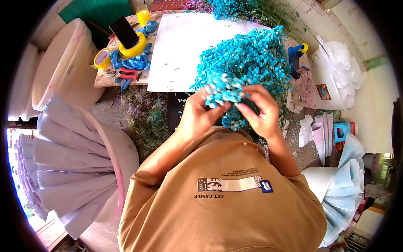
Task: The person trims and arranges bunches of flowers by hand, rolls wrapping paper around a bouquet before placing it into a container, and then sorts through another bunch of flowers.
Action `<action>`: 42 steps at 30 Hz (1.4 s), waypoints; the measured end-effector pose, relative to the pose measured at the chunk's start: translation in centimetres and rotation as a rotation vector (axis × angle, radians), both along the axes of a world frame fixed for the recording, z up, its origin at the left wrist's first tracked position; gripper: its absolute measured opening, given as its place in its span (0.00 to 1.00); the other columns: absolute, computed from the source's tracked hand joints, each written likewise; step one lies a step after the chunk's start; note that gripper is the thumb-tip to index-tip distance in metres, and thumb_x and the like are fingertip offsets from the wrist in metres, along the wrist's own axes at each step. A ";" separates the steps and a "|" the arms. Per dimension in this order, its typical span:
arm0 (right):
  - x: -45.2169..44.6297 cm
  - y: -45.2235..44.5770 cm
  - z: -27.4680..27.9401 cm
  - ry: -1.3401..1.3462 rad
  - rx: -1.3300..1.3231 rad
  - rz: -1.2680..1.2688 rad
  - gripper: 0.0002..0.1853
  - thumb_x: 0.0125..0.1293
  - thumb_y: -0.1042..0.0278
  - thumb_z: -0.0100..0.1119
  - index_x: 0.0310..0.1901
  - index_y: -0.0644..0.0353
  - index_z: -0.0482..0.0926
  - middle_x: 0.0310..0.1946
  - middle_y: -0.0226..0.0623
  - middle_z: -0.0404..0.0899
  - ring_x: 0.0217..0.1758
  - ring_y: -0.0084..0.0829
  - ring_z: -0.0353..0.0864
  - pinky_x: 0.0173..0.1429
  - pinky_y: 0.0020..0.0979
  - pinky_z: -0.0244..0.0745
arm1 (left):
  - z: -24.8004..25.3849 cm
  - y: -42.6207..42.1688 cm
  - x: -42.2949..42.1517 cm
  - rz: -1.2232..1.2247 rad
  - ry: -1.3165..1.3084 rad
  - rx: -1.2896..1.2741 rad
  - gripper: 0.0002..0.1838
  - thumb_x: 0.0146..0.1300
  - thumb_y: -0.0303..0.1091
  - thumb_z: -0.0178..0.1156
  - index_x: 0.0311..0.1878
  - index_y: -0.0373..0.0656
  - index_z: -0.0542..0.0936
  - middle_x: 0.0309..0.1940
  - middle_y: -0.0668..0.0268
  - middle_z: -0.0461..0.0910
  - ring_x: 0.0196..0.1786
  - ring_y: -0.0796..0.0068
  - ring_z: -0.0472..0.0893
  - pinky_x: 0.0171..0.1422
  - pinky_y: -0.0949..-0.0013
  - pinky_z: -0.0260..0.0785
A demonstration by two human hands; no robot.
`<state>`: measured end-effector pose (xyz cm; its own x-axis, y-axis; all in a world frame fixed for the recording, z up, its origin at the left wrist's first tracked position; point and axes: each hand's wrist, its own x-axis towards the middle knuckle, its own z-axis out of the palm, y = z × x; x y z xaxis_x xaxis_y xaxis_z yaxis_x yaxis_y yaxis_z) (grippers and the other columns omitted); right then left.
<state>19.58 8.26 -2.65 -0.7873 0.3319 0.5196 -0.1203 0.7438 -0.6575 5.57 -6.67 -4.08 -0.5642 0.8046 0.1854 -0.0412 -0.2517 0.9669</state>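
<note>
Between my two hands, close to my chest, is a small cluster of blue and white flowers (224,89). My left hand (196,112) closes its fingers on the cluster's left side. On the right side, the thumb and fingers of my right hand (262,110) also pinch at the blossoms. A large heap of blue flowers (252,54) lies just behind the hands, on a white sheet (176,50) on the table. The stems of the held cluster are hidden.
Red-handled pruners (128,74), yellow tape rolls (133,49) and a black phone (124,32) lie at the table's left. A blue tape dispenser (296,61) stands at its right edge. Tubs of paper-wrapped bundles (79,159) flank me on both sides.
</note>
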 end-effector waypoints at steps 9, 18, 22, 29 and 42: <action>3.3 -0.8 -1.9 -0.386 -0.109 -0.056 0.06 0.65 0.74 0.66 0.40 0.67 0.85 0.30 0.40 0.84 0.26 0.26 0.81 0.31 0.28 0.75 | -1.9 0.5 -0.9 -0.038 -0.326 -0.099 0.05 0.69 0.26 0.63 0.45 0.38 0.84 0.39 0.60 0.88 0.33 0.79 0.83 0.35 0.74 0.76; 3.2 -0.4 -3.9 -0.322 -0.046 -0.077 0.06 0.60 0.76 0.67 0.37 0.67 0.83 0.29 0.44 0.82 0.28 0.37 0.84 0.33 0.32 0.77 | -1.7 1.7 0.2 -0.019 -0.212 0.043 0.04 0.70 0.21 0.60 0.45 0.35 0.82 0.39 0.57 0.87 0.34 0.74 0.84 0.40 0.69 0.79; 3.3 -0.4 -3.4 -0.295 -0.089 -0.102 0.05 0.57 0.73 0.67 0.33 0.63 0.82 0.28 0.44 0.81 0.30 0.44 0.83 0.34 0.37 0.77 | -1.3 1.8 -0.1 -0.062 -0.237 0.002 0.06 0.73 0.24 0.55 0.48 0.35 0.78 0.39 0.55 0.86 0.32 0.72 0.84 0.37 0.69 0.77; 3.7 1.3 -3.2 -0.122 -0.614 -0.158 0.04 0.59 0.79 0.61 0.29 0.64 0.77 0.20 0.22 0.73 0.26 0.11 0.68 0.28 0.21 0.64 | -2.2 0.9 2.3 -0.036 -0.439 0.024 0.07 0.74 0.30 0.54 0.43 0.35 0.78 0.33 0.56 0.83 0.31 0.66 0.81 0.36 0.65 0.75; 2.5 -0.5 -3.0 -0.024 -1.134 -0.170 0.04 0.60 0.81 0.57 0.29 0.62 0.78 0.18 0.20 0.69 0.19 0.11 0.62 0.21 0.21 0.54 | -1.6 -2.3 0.8 -0.261 0.470 0.188 0.12 0.60 0.37 0.69 0.40 0.38 0.81 0.40 0.58 0.87 0.40 0.66 0.87 0.45 0.67 0.80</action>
<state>22.11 7.77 -5.60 -0.6933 0.7024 -0.1610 -0.0530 -0.2725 -0.9607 6.37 -9.01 -5.71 -0.1735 0.8352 0.5219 0.2985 -0.4605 0.8360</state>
